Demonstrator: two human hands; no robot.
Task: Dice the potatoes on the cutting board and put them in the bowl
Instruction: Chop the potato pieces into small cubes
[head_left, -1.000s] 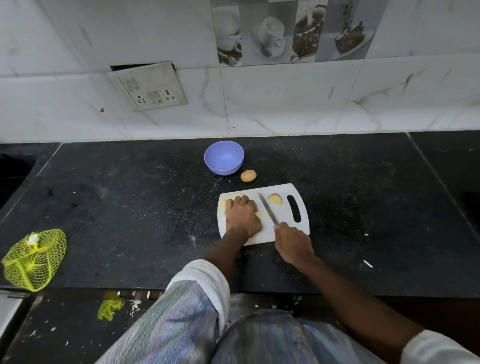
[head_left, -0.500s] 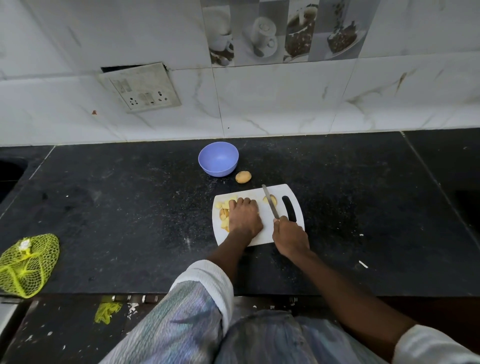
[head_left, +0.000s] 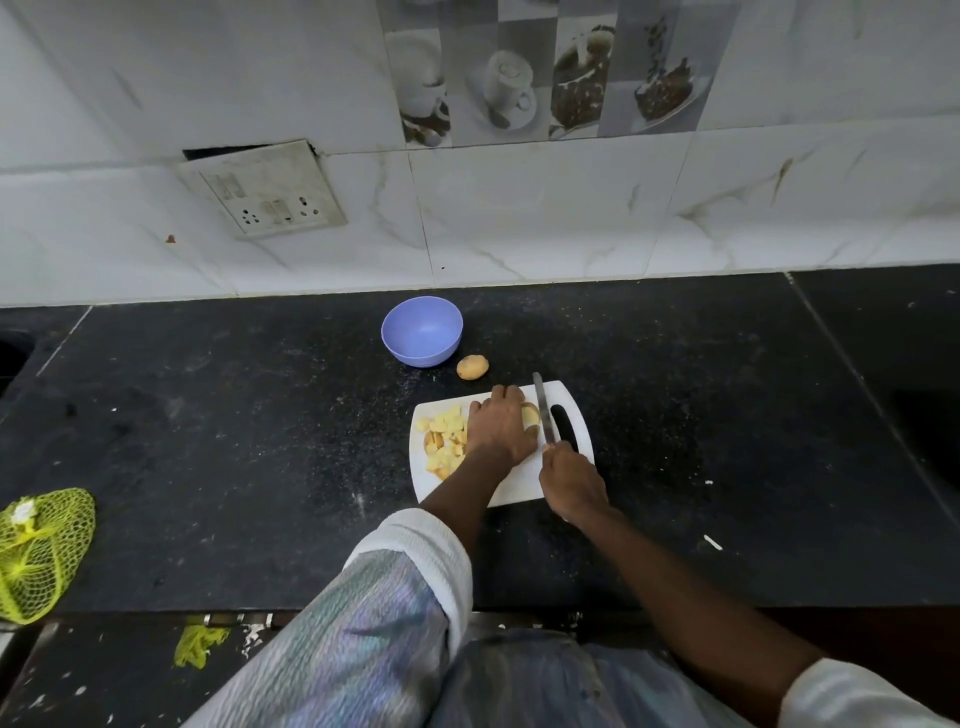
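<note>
A white cutting board (head_left: 519, 483) lies on the black counter. Diced potato pieces (head_left: 445, 439) are heaped on its left part. My left hand (head_left: 501, 423) presses down on a potato half (head_left: 530, 414) near the board's far edge. My right hand (head_left: 571, 480) grips a knife (head_left: 542, 413), whose blade stands just right of that potato half, next to the board's handle slot. A whole potato (head_left: 472, 367) rests on the counter beyond the board. The empty purple bowl (head_left: 422, 331) stands behind it to the left.
A yellow mesh bag (head_left: 39, 551) lies at the counter's left front edge. A tiled wall with a switch plate (head_left: 265, 189) rises behind the counter. A sink opening (head_left: 13, 353) shows at the far left. Small white scraps (head_left: 711, 542) lie right of the board.
My left hand has moved from the diced pile, now uncovered, rightward onto the potato half. The knife has shifted right and now stands beside that half.
</note>
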